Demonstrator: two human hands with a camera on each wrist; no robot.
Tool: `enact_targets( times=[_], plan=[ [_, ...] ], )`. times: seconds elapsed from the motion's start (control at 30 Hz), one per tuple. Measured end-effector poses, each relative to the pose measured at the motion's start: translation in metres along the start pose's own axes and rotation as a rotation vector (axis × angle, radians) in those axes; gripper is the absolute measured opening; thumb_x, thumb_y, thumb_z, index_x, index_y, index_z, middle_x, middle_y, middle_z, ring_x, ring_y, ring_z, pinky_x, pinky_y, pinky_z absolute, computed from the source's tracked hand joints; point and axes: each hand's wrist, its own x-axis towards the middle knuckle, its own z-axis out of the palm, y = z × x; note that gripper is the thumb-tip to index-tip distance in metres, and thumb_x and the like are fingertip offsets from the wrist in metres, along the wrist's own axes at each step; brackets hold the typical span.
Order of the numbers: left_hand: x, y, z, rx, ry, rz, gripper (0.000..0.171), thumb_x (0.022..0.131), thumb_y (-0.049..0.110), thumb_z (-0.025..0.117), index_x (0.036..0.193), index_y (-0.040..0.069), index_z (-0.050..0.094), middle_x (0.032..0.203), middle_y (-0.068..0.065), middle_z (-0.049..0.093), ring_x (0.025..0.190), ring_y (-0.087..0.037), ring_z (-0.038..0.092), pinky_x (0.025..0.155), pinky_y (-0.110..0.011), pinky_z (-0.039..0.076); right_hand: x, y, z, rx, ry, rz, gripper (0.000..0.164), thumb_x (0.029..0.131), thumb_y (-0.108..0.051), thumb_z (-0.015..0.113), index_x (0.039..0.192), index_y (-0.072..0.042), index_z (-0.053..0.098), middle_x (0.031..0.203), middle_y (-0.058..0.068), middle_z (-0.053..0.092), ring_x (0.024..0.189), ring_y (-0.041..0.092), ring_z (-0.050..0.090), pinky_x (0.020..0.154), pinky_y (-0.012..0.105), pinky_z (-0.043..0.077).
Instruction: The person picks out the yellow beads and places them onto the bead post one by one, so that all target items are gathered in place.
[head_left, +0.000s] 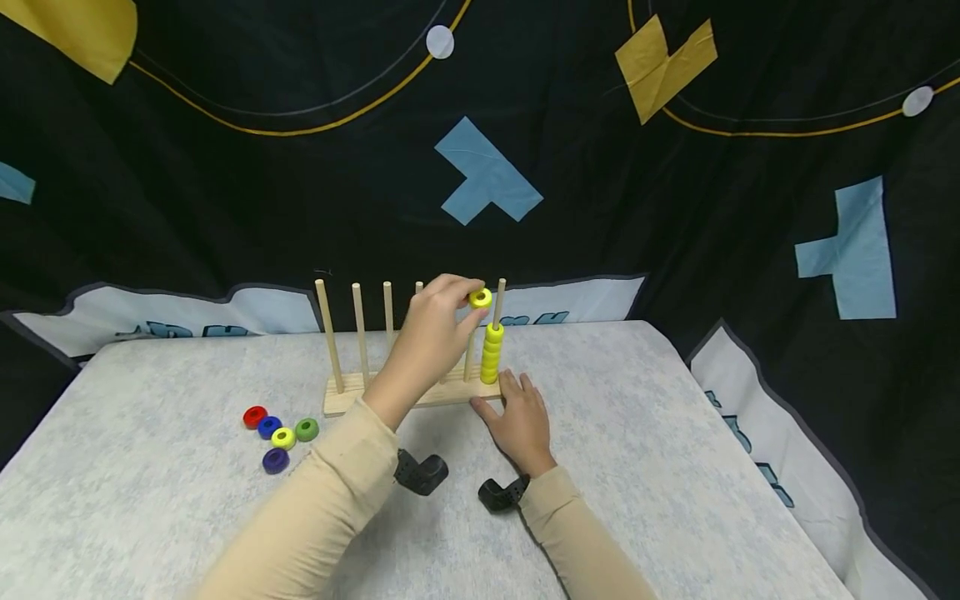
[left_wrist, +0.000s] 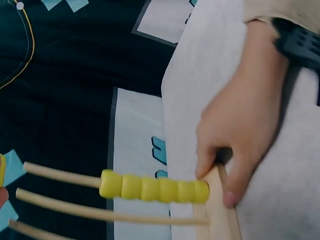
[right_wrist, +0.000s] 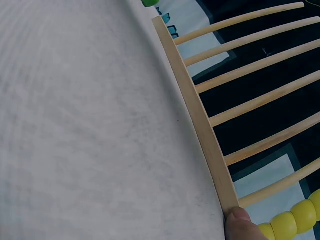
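Above the right end of a wooden peg rack (head_left: 431, 398), my left hand (head_left: 431, 333) pinches a yellow bead (head_left: 481, 297) between thumb and fingers. The bead is beside the upper part of the rightmost peg (head_left: 500, 293); whether it touches is unclear. Several yellow beads (left_wrist: 150, 188) are stacked on that peg, down to the base. My right hand (head_left: 521, 423) grips the base's right end, thumb in front and fingers at the end, as the left wrist view shows. In the right wrist view only its thumb (right_wrist: 242, 226) appears, on the base. My left forearm hides part of the rack.
Left of the rack lie loose beads: red (head_left: 255, 417), blue (head_left: 269, 427), yellow (head_left: 283, 438), green (head_left: 307, 429) and purple (head_left: 275, 460). The other pegs (head_left: 330, 337) bear no visible beads. A dark patterned cloth (head_left: 337, 200) hangs behind the pale table (head_left: 637, 433).
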Motion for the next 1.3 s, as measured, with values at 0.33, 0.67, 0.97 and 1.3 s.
enact_targets(
  times=[0.33, 0.67, 0.97, 1.3],
  plan=[
    [0.036, 0.011, 0.023, 0.03, -0.012, -0.035, 0.039, 0.098, 0.012, 0.063, 0.136, 0.007, 0.058, 0.135, -0.011, 0.061, 0.127, -0.025, 0.059, 0.101, -0.033, 0.055, 0.001, 0.001, 0.001, 0.022, -0.01, 0.011, 0.082, 0.091, -0.063, 0.058, 0.15, -0.008, 0.042, 0.155, 0.012, 0.043, 0.149, 0.037, 0.03, 0.124, 0.052, 0.025],
    [0.046, 0.005, 0.031, 0.124, -0.055, -0.044, 0.034, 0.099, 0.012, 0.061, 0.132, 0.006, 0.061, 0.135, -0.008, 0.063, 0.13, -0.024, 0.051, 0.106, -0.03, 0.051, 0.001, 0.001, 0.001, 0.019, -0.003, -0.009, 0.081, 0.091, -0.062, 0.058, 0.15, -0.009, 0.043, 0.155, 0.013, 0.043, 0.148, 0.039, 0.031, 0.124, 0.052, 0.025],
    [0.04, 0.001, 0.033, 0.179, -0.104, -0.006, 0.039, 0.097, 0.014, 0.064, 0.135, 0.006, 0.06, 0.143, -0.01, 0.057, 0.139, -0.026, 0.045, 0.113, -0.033, 0.045, -0.001, 0.0, 0.0, 0.018, -0.014, 0.005, 0.082, 0.091, -0.064, 0.058, 0.151, -0.01, 0.043, 0.155, 0.012, 0.043, 0.148, 0.038, 0.031, 0.122, 0.054, 0.028],
    [0.006, 0.008, 0.028, 0.064, 0.059, 0.279, 0.039, 0.095, 0.009, 0.066, 0.133, 0.004, 0.061, 0.138, -0.011, 0.06, 0.133, -0.028, 0.053, 0.114, -0.035, 0.045, -0.002, 0.001, -0.002, 0.05, 0.008, -0.026, 0.077, 0.092, -0.056, 0.062, 0.15, -0.008, 0.043, 0.153, 0.015, 0.045, 0.147, 0.04, 0.032, 0.122, 0.055, 0.028]
  ],
)
